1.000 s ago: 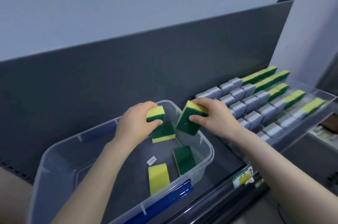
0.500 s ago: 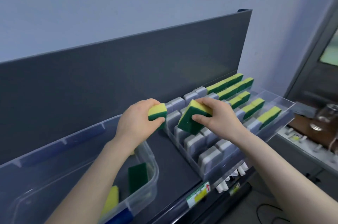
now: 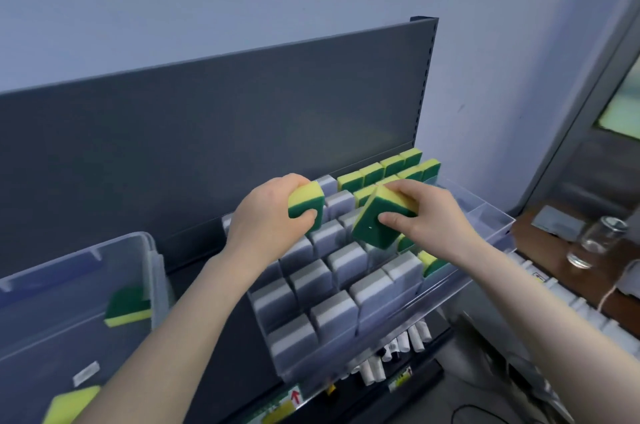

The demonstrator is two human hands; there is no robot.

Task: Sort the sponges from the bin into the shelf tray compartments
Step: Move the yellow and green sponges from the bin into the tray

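My left hand (image 3: 266, 219) grips a yellow-and-green sponge (image 3: 306, 203) above the back left of the clear shelf tray (image 3: 485, 215). My right hand (image 3: 426, 215) grips a second yellow-and-green sponge (image 3: 375, 222), tilted with its green face toward me, over the tray's middle rows. The tray holds rows of grey dividers (image 3: 346, 264) and upright yellow-green sponges (image 3: 391, 167) at its far end. The clear bin (image 3: 149, 250) stands at the left with two sponges visible in it (image 3: 128, 307), (image 3: 71, 404).
A dark grey shelf back panel (image 3: 207, 129) rises behind the tray and bin. Right of the shelf stands a brown table with a glass jar (image 3: 599, 243). White rolled items (image 3: 398, 351) hang below the tray. A door frame is at far right.
Both hands have carried their sponges rightward from the bin to above the tray. The view has swung right, so the bin now sits at the left edge.
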